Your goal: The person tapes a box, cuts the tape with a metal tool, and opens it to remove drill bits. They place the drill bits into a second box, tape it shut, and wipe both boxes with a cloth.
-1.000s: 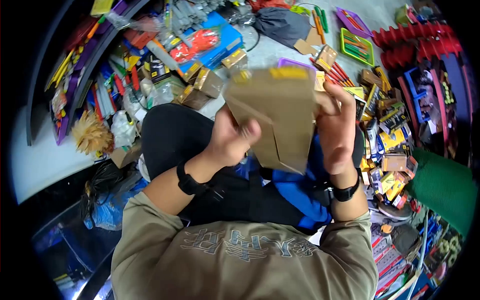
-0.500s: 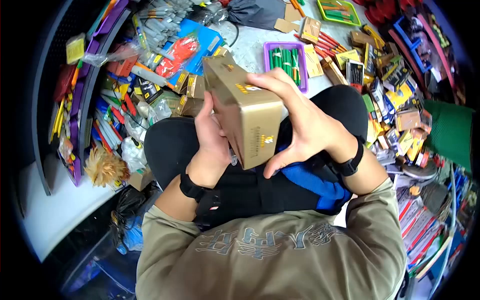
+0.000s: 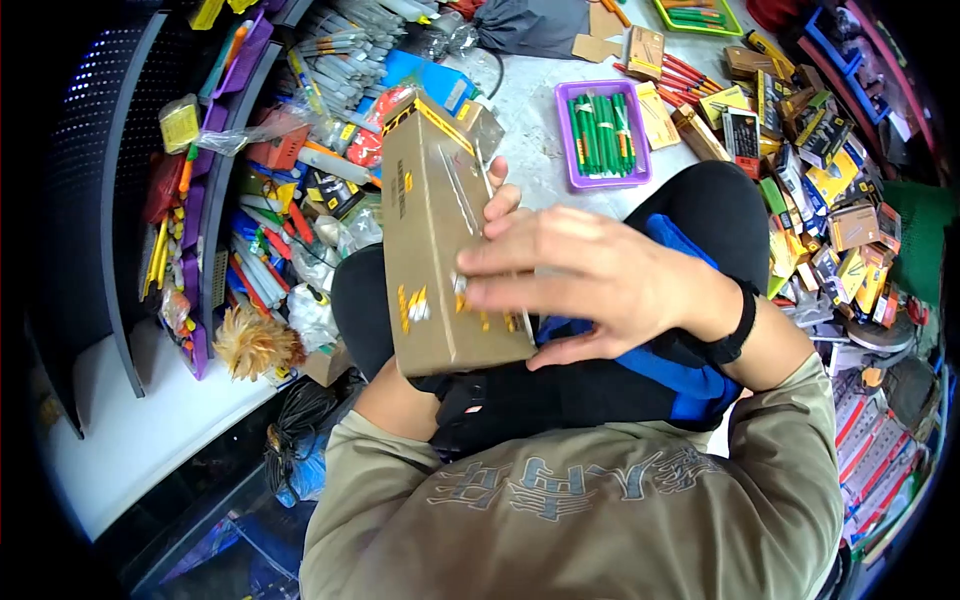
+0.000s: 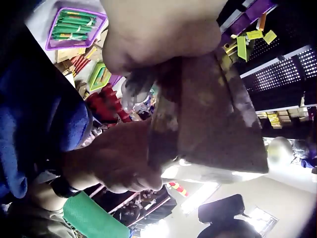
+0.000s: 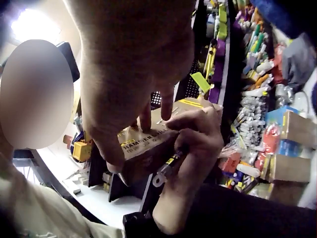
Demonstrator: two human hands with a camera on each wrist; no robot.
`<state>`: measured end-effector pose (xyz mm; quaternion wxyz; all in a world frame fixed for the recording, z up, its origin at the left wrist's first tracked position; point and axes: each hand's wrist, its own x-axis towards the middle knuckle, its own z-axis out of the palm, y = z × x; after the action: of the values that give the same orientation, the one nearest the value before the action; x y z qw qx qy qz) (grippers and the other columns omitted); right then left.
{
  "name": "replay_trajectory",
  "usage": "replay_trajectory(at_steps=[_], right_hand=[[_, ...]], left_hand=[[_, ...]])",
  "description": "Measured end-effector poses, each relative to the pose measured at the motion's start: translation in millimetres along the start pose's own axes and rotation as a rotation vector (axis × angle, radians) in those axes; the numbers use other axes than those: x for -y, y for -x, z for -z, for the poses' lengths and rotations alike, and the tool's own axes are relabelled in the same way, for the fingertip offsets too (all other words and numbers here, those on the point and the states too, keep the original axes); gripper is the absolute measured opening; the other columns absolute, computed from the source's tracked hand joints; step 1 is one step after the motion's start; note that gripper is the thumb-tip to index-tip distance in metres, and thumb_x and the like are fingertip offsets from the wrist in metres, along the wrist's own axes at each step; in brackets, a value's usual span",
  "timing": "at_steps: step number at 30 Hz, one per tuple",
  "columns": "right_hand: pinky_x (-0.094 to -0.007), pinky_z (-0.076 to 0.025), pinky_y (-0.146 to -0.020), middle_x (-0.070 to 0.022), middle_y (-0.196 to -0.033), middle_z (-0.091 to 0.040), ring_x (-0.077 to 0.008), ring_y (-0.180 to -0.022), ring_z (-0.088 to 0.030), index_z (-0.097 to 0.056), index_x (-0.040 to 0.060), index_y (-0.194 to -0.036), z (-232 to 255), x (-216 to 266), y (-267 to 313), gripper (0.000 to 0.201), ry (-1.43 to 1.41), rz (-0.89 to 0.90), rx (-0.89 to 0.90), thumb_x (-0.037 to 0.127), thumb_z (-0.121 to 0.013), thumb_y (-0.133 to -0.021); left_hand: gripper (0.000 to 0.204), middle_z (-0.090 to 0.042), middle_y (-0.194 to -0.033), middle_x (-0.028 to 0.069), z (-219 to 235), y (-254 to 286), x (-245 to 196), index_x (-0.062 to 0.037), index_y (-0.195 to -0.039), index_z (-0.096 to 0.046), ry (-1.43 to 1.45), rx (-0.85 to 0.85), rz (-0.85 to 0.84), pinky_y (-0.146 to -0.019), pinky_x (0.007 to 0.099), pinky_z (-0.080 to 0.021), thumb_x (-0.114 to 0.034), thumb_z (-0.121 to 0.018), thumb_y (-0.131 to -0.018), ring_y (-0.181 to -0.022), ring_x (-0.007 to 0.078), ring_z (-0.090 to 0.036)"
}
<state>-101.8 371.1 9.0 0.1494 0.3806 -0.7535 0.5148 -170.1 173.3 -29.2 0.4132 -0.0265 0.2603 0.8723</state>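
Note:
A brown-gold cardboard box (image 3: 425, 215), printed with a drill bit picture and lettering, is tilted above the lap. My left hand (image 5: 200, 136) grips it by the far side, fingers curled over the edge; in the head view the box hides most of that hand. Between the left palm and the box sticks out a slim grey piece (image 5: 166, 172) with a ringed end. Over the printed face, my right hand (image 3: 620, 275) has its fingers stretched out and touching the box, blurred, with the thumb by the near lower corner.
Beyond the knees, a purple tray (image 3: 562, 140) holds bundled green pencil-like sticks. Many small boxes (image 3: 855, 225) are piled at the right. Plastic-wrapped goods (image 3: 335, 55) crowd the left, beside a dark perforated shelf (image 3: 125, 180). A blue cloth (image 3: 680, 385) lies on the lap.
The box has turned so its large printed face shows, and has shifted left and nearer the body. The right hand has moved from the box's top end to across this face.

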Motion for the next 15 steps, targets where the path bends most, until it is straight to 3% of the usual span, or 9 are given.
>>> replay_trajectory(at_steps=[2,5,7,8,10,11,12,14,15], right_hand=[[-0.0484,-0.042,-0.113,-0.0118,-0.147,-0.056,-0.0357,-0.13,-0.055,-0.063,0.0066,-0.138,-6.6,4.2,-2.3,0.074,-0.031,0.015,0.03,0.018,-0.09,-0.07],[-0.0485,-0.043,-0.112,-0.0136,-0.15,-0.051,-0.0351,-0.135,-0.051,-0.06,0.0047,-0.139,-6.0,2.6,-0.5,0.079,-0.136,0.032,0.073,0.021,-0.093,-0.07],[-0.0495,-0.043,-0.113,-0.0176,-0.155,-0.043,-0.0344,-0.139,-0.047,-0.049,0.0035,-0.147,-4.9,7.7,-1.4,0.096,-0.249,-0.242,-0.047,0.031,-0.097,-0.068],[-0.0495,-0.043,-0.113,-0.0176,-0.155,-0.043,-0.0344,-0.139,-0.047,-0.049,0.0035,-0.147,-4.8,8.8,0.2,0.096,-0.249,-0.236,-0.049,0.031,-0.097,-0.068],[-0.0502,-0.044,-0.113,-0.0209,-0.158,-0.036,-0.0345,-0.137,-0.049,-0.034,0.0029,-0.154,-2.6,9.5,5.7,0.115,-0.289,-0.501,0.002,0.039,-0.1,-0.067],[-0.0467,-0.047,-0.111,-0.0205,-0.157,-0.036,-0.0346,-0.135,-0.053,-0.023,0.0029,-0.159,-5.6,1.9,12.4,0.122,-0.65,-0.642,0.063,0.039,-0.098,-0.071],[-0.0433,-0.049,-0.107,-0.0208,-0.152,-0.045,-0.0344,-0.133,-0.056,-0.017,0.0028,-0.161,-4.2,-0.8,15.2,0.122,-0.639,-0.598,0.104,0.037,-0.097,-0.075],[-0.0415,-0.048,-0.108,-0.0212,-0.144,-0.054,-0.0325,-0.134,-0.056,-0.018,0.0026,-0.162,-6.0,-2.4,11.3,0.118,-0.596,-0.532,0.103,0.038,-0.095,-0.079],[-0.0418,-0.047,-0.11,-0.0205,-0.137,-0.06,-0.03,-0.132,-0.057,-0.022,0.0025,-0.161,-8.5,-4.2,13.0,0.113,-0.569,-0.551,0.077,0.037,-0.093,-0.081]], left_hand=[[0.075,-0.051,-0.103,0.007,-6.2,-6.8,-12.4,0.0005,-0.155,-0.038,0.316,0.29,0.17,-0.094,0.0313,-0.047,-0.044,-0.065,-0.101,-0.096,0.0181,-0.053],[0.077,-0.054,-0.102,0.011,-6.1,-6.0,-17.8,0.0024,-0.156,-0.036,0.222,0.328,0.009,-0.079,0.0345,-0.051,-0.048,-0.062,-0.103,-0.088,0.022,-0.054],[0.078,-0.06,-0.098,0.0146,-9.6,-10.1,-14.7,0.0014,-0.157,-0.034,0.064,0.313,-0.298,-0.071,0.0366,-0.053,-0.05,-0.06,-0.104,-0.082,0.0264,-0.059],[0.078,-0.06,-0.098,0.0146,-7.1,-9.6,-16.9,0.0014,-0.157,-0.034,0.059,0.316,-0.299,-0.071,0.0366,-0.053,-0.05,-0.06,-0.104,-0.082,0.0264,-0.059],[0.083,-0.061,-0.096,0.0155,3.6,-8.7,-19.5,0.0022,-0.156,-0.032,-0.06,0.284,-0.335,-0.071,0.0351,-0.053,-0.058,-0.056,-0.104,-0.081,0.0271,-0.06],[0.088,-0.061,-0.092,0.0166,14.5,-14.1,-18.1,0.003,-0.153,-0.036,-0.081,0.261,-0.417,-0.071,0.0382,-0.054,-0.068,-0.049,-0.103,-0.078,0.0273,-0.061],[0.09,-0.064,-0.103,0.0138,33.1,-20.4,-19.6,-0.0004,-0.151,-0.041,-0.155,0.403,-0.491,-0.08,0.0403,-0.056,-0.076,-0.039,-0.102,-0.089,0.0259,-0.065],[0.09,-0.064,-0.119,0.0085,14.8,-14.6,-14.6,-0.0064,-0.15,-0.045,-0.341,-0.164,-0.628,-0.093,0.0389,-0.054,-0.08,-0.03,-0.101,-0.107,0.0222,-0.066],[0.089,-0.066,-0.084,0.0097,0.1,-19.3,-10.6,-0.0002,-0.142,-0.049,-0.162,-0.264,-0.675,-0.061,0.0321,-0.054,-0.077,-0.027,-0.104,-0.065,0.0207,-0.063]])
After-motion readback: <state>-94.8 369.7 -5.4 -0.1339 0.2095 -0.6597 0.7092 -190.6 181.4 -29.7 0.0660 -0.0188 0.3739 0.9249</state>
